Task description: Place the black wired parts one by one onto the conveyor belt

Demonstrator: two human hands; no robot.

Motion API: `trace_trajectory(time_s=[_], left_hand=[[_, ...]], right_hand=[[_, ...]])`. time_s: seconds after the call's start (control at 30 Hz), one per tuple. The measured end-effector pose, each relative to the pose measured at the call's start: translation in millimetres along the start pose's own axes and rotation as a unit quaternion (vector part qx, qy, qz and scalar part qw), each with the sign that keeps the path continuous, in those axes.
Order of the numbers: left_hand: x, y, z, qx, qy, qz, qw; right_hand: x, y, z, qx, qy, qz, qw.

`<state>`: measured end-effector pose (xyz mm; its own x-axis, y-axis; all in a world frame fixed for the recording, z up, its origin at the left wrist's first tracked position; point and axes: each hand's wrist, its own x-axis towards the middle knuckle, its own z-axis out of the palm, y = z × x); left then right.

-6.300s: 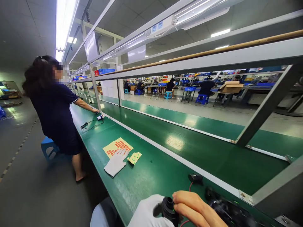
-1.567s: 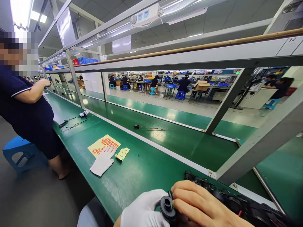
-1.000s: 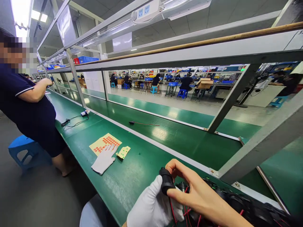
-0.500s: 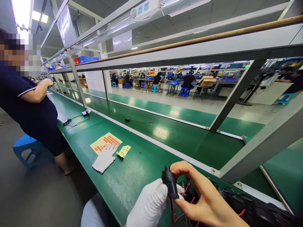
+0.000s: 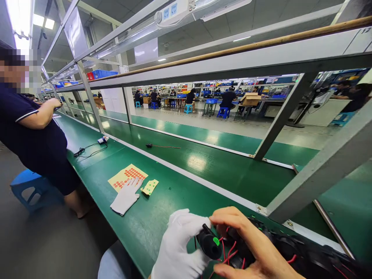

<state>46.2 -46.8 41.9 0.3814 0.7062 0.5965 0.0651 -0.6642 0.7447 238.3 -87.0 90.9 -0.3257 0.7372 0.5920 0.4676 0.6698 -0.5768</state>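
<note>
A black cylindrical part (image 5: 205,243), with a short nozzle and a round green sticker on its side, sits between the thumb and fingers of my left hand (image 5: 181,246), which wears a white glove. My bare right hand (image 5: 251,246) is close on its right, thumb and index finger spread apart; the index fingertip comes near the gloved fingertips. Red wires (image 5: 229,250) show behind and below the part. Beyond my right hand lies a heap of similar black parts (image 5: 302,248) with red leads, partly covered by that hand.
On the green bench (image 5: 162,211) lie a white glove (image 5: 126,197), a sheet of red stickers (image 5: 128,176), a scrap with green stickers (image 5: 150,187) and a black cable (image 5: 84,150). One more wired part (image 5: 149,145) rests past the rail. A co-worker (image 5: 35,116) stands at left.
The black part has been turned in my left hand, so its green sticker now shows. My right thumb and finger have come off it. The view has shifted slightly.
</note>
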Motion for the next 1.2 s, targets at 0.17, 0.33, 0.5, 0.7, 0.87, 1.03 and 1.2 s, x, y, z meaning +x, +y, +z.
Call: trace_trajectory(time_s=[0.17, 0.33, 0.5, 0.7, 0.87, 1.03, 1.2], left_hand=[[0.6, 0.8, -1.5, 0.106, 0.021, 0.113, 0.988], [0.4, 5.7, -3.8, 0.217, 0.111, 0.166, 0.955], [-0.2, 7.2, -7.9, 0.276, 0.138, 0.195, 0.931], [-2.5, 4.9, -6.2, 0.264, 0.062, 0.158, 0.949], [-10.4, 2.0, -0.6, 0.061, 0.029, -0.061, 0.996], [-11.0, 1.3, 4.2, -0.386, -0.044, -0.372, 0.843], [-14.2, -4.8, 6.1, -0.437, -0.040, -0.373, 0.818]], right_hand=[[-0.1, -3.2, 1.5, -0.018, -0.031, -0.021, 0.999], [-4.1, 9.4, 0.0, 0.068, 0.016, 0.028, 0.997], [-7.4, 21.9, 2.0, 0.173, 0.026, 0.071, 0.982], [-6.3, 23.6, 10.1, 0.262, -0.001, 0.208, 0.942], [4.5, 11.4, 15.8, 0.340, -0.031, 0.291, 0.894], [13.4, 3.2, 18.2, 0.314, -0.045, 0.318, 0.893], [18.7, 1.8, 18.2, 0.243, -0.054, 0.341, 0.907]])
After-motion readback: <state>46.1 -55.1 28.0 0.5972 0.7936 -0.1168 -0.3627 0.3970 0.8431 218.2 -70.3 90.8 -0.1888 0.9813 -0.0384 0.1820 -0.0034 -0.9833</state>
